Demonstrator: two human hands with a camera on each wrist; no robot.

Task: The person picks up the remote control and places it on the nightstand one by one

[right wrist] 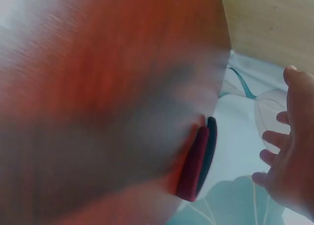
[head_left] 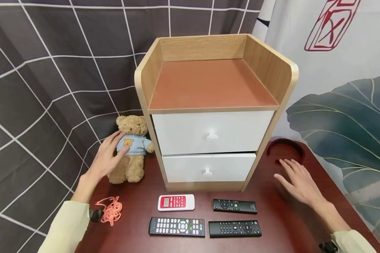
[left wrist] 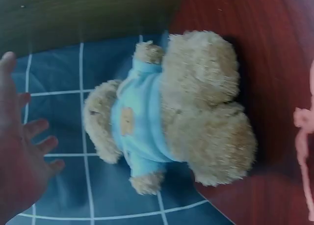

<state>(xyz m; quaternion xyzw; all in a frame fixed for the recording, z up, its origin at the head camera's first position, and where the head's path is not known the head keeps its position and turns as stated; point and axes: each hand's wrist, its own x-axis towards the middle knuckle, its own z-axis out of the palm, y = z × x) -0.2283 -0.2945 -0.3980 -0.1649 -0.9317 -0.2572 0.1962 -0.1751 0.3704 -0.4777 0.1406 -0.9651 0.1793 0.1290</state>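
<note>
My left hand (head_left: 109, 154), fingers spread, is in front of a teddy bear (head_left: 134, 140) in a light blue shirt and overlaps its side in the head view. The left wrist view shows a gap between the hand (left wrist: 24, 146) and the bear (left wrist: 142, 112). On the right, my right hand (head_left: 299, 181) hovers with loosely extended fingers above the table, close to a dark red headband (head_left: 286, 141). That headband (right wrist: 196, 161) lies by the table edge in the right wrist view, apart from the hand (right wrist: 289, 146). Both hands hold nothing.
A wooden cabinet (head_left: 213, 84) with two white drawers stands between the hands. Before it lie a white-and-red remote (head_left: 176, 202) and three black remotes, one (head_left: 176, 226) at front left. A tangle of pink yarn (head_left: 112, 209) lies near the left wrist. Curtains hang behind.
</note>
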